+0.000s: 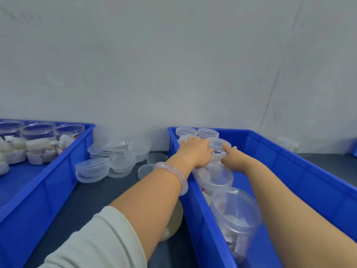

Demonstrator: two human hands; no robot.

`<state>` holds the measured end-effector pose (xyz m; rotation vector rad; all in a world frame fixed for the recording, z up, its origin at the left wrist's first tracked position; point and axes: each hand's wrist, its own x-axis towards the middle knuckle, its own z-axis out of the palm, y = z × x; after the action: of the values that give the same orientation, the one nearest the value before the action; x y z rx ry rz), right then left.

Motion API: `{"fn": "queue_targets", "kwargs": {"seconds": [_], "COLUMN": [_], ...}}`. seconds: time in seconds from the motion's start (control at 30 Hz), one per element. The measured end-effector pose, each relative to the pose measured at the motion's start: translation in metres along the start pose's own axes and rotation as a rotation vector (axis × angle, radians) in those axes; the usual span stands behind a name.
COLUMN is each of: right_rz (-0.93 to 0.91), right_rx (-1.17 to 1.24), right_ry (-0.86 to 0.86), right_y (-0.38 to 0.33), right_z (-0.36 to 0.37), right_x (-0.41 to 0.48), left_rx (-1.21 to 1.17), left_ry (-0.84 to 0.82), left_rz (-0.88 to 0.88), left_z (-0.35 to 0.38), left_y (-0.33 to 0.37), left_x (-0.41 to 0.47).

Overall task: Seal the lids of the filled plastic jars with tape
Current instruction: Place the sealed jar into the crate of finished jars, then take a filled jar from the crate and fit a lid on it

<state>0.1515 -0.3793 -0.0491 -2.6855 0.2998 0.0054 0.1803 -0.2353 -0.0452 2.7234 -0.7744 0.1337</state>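
At 7 o'clock a pale sleeve [92, 238] is covering the left upper arm, and the bare forearm is extending toward 1 o'clock with a translucent pink bangle [174, 176] sitting on the wrist. Beneath that arm a tan round object [175, 217], mostly hidden, is lying on the dark grey tabletop [92, 202]. From 5 o'clock a long blue plastic crate [289, 163] is running away toward 1 o'clock, with filled jars lining its left wall. The nearest clear round plastic jar [234, 211] is wearing a transparent lid and showing crumpled white pieces with a touch of red inside. A second lidded clear jar [215, 177] is sitting just beyond it. Farther along, both hands are meeting on a third clear lidded jar [219, 148]. The left hand [195, 153] is lying over its 9 o'clock side with fingers curling onto it. The right hand [230, 157] is clasping its 3 o'clock side with fingers bent around the wall. A pair of lidded jars [186, 131] is standing in the crate's far corner. Toward 9 o'clock a heap of loose transparent lids [116, 159] is lying on the tabletop, and past it a second blue crate [58, 171] is holding open-topped jars [38, 132] with white contents. At 3 o'clock a lone clear jar [287, 144] is standing against the grey wall [173, 64].
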Motion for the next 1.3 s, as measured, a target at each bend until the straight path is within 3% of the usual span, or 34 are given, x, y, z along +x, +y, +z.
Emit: {"fn": "queue_targets", "kwargs": {"seconds": [0.07, 0.23, 0.5, 0.8, 0.93, 1.1, 1.3], "right_rz": [-0.026, -0.268, -0.664, -0.814, -0.869, -0.821, -0.802], "right_rx": [-0.127, -0.172, -0.144, -0.096, -0.091, -0.084, -0.056], "right_ry": [0.029, 0.034, -0.133, -0.258, -0.287, -0.383, -0.363], "right_y": [-0.015, -0.093, -0.267, -0.36, -0.374, -0.37, -0.364], "right_z": [-0.01, -0.01, 0.085, 0.15, 0.168, 0.176, 0.177], "right_x": [-0.003, -0.025, -0.076, -0.108, -0.118, -0.12, -0.119], "left_rx": [0.016, 0.104, 0.248, 0.283, 0.321, 0.638, 0.617], "left_ry": [0.015, 0.081, 0.063, 0.028, -0.095, -0.029, 0.023], "left_rz": [-0.019, -0.175, -0.486, -0.824, -1.093, -0.982, -0.951], "left_z": [-0.01, -0.048, -0.095, -0.122, -0.119, -0.123, -0.126], "left_y": [-0.012, -0.064, -0.185, -0.27, -0.285, -0.291, -0.286], "left_x": [-0.01, -0.055, -0.163, -0.244, -0.259, -0.261, -0.263]}}
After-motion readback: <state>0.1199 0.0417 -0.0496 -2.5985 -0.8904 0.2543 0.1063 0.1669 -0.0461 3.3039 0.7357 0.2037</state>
